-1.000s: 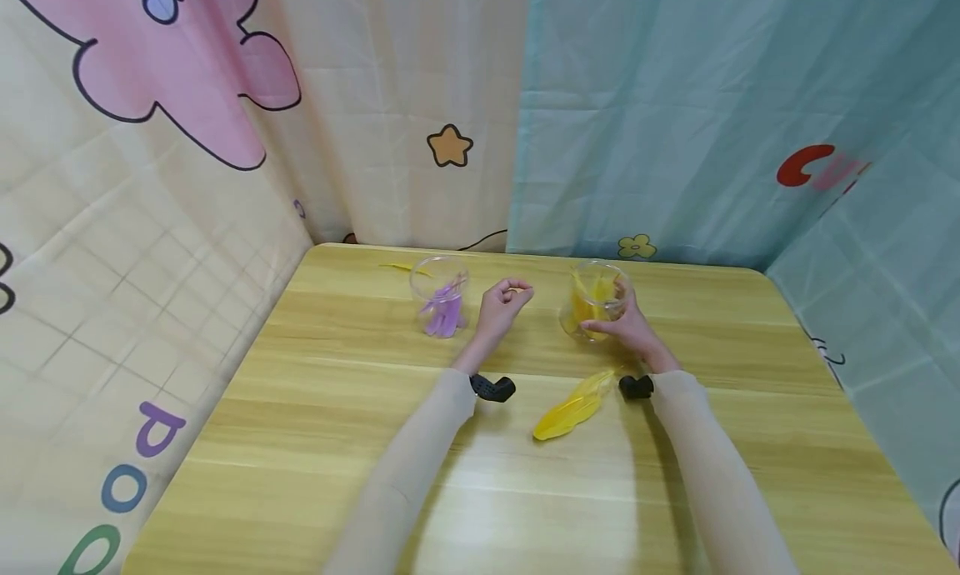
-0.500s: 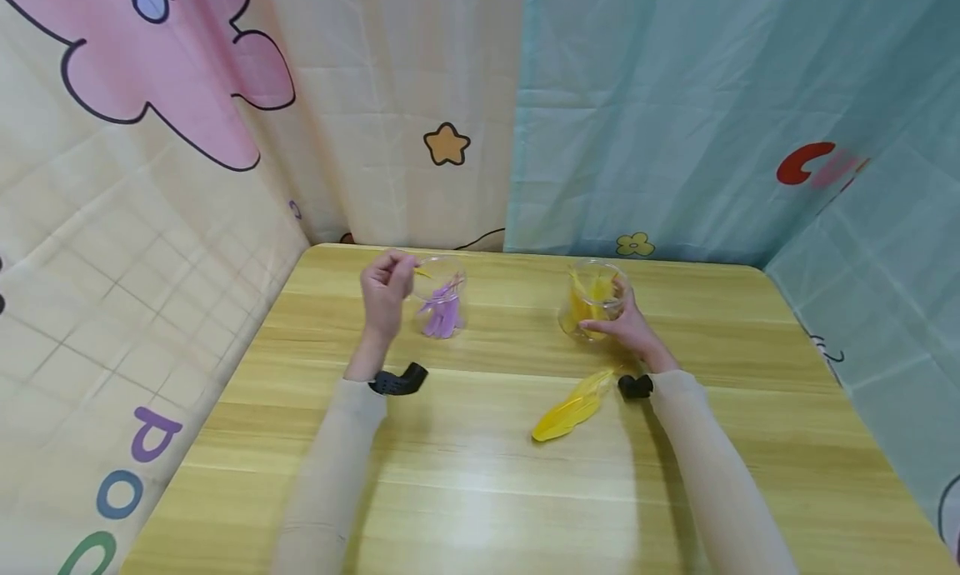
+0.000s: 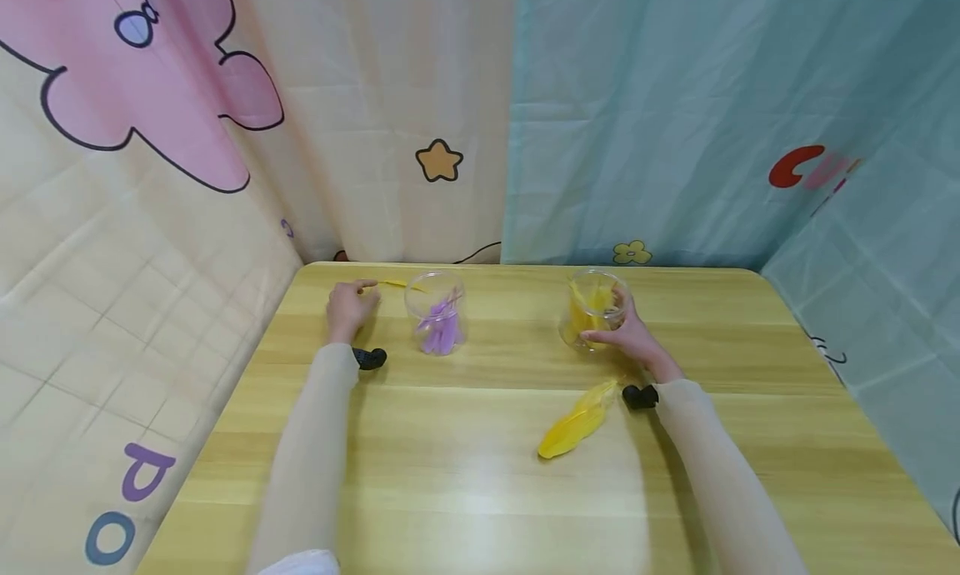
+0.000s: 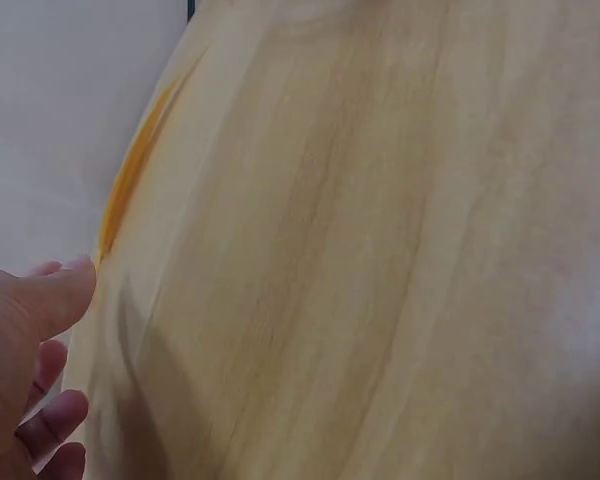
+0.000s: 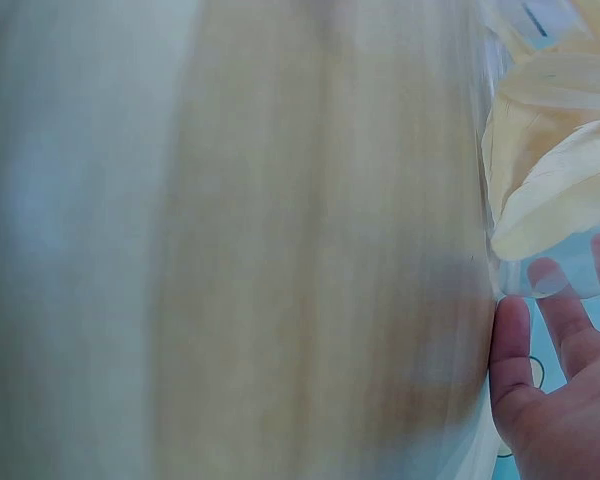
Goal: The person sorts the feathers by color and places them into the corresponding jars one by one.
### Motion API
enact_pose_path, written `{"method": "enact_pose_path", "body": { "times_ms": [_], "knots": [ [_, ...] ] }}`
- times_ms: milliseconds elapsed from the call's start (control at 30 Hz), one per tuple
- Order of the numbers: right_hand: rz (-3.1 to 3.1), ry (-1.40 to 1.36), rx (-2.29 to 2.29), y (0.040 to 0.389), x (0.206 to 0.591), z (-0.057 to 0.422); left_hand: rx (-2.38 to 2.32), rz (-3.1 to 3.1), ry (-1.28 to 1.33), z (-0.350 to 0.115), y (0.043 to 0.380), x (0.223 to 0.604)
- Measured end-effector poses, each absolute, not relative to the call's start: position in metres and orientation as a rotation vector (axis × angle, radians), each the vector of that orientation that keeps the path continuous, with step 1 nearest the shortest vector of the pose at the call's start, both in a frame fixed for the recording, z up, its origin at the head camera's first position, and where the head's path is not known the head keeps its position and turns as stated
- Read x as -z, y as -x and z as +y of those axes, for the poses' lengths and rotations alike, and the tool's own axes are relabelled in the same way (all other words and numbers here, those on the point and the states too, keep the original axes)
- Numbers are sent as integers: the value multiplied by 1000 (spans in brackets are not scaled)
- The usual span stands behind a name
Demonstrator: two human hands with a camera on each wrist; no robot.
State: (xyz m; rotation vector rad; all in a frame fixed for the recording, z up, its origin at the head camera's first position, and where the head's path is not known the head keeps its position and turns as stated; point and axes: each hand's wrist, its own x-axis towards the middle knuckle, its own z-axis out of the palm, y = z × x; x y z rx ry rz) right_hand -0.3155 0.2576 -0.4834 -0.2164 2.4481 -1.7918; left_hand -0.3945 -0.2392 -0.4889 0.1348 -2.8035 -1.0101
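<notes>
At the back left of the table, my left hand (image 3: 351, 307) is beside the tip of a thin yellow feather (image 3: 405, 285). In the left wrist view its thumb and loosely bent fingers (image 4: 68, 295) are at the near end of that feather (image 4: 135, 170); a firm hold is not visible. My right hand (image 3: 633, 335) grips a clear cup (image 3: 566, 332) from its right side, thumb in front. Yellow feathers (image 3: 588, 308) stand inside this cup. Through its wall, the right wrist view shows pale feathers (image 5: 560, 190) and some fingers (image 5: 570, 325).
Another clear cup (image 3: 412, 323) with purple feathers (image 3: 442, 332) stands right of my left hand. One large yellow feather (image 3: 577, 421) lies in front of the right-hand cup. Printed curtains (image 3: 375, 142) rise behind the wooden table (image 3: 480, 475).
My left hand has swung left, past the cup of purple feathers, to the thin yellow feather. My right hand has kept its grip on the cup. The head view has tilted slightly.
</notes>
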Motion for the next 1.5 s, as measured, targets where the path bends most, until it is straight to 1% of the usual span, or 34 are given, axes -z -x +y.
{"method": "enact_pose_path", "body": {
  "times_ms": [200,500,700,800,900,1000,1100,1200,1333,1500],
  "knots": [
    [2422,229,1804,307,480,251,804,-2926,-146,-237,398,498],
    [2453,245,1830,310,481,252,752,-2859,-134,-238,408,509],
    [2427,260,1839,314,483,255,701,-2865,-59,-242,397,509],
    [2412,258,1843,319,492,258,724,-2795,-70,-243,391,502],
    [2412,254,1862,326,502,261,796,-2662,-52,-237,389,477],
    [2428,258,1868,329,508,264,819,-2515,85,-220,388,440],
    [2450,278,1865,329,508,266,759,-2396,320,-192,381,402],
    [2460,292,1856,329,508,266,599,-2321,557,-158,369,375],
    [2459,280,1844,328,507,266,263,-2284,754,-111,351,355],
    [2442,268,1838,324,502,264,-205,-2214,878,-56,336,351]
  ]
}}
